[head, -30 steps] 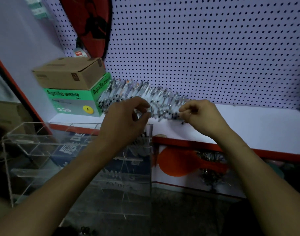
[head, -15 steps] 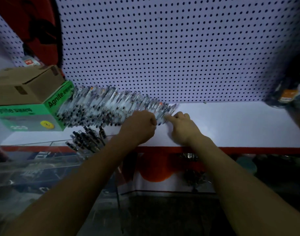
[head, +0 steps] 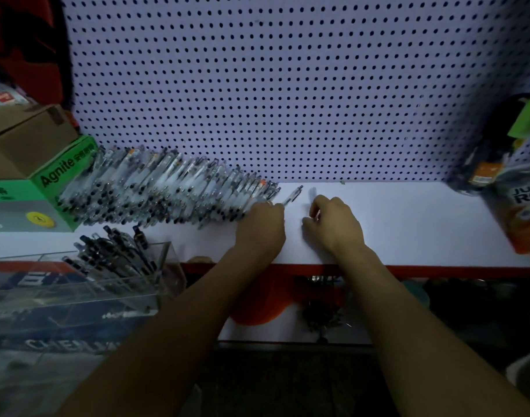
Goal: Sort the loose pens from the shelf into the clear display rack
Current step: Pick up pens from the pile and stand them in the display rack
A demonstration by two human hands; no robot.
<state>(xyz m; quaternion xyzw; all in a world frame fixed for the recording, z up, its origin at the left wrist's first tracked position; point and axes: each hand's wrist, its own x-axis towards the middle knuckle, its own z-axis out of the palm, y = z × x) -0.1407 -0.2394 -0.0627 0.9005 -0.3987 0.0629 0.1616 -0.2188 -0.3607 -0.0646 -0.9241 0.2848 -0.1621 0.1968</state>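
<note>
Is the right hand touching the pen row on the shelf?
Apart. In the head view the right hand lies on the bare white shelf, with open shelf and the left hand between it and the pen row.

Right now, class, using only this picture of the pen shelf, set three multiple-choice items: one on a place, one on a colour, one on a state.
1. Where does the row of loose pens lie?
A. On the white shelf, along the pegboard
B. On the floor
C. On top of the cardboard box

2. What colour is the box marked Agnite?
A. Blue
B. Green
C. Yellow

3. What is the left hand doing?
A. Hanging idle below the shelf
B. Lifting the clear display rack
C. Holding a single pen at the row's right end

Key: 1 A, the pens fan across the shelf below the pegboard; 2 B, its side is green; 3 C, one pen sticks out from its fingers.
</note>
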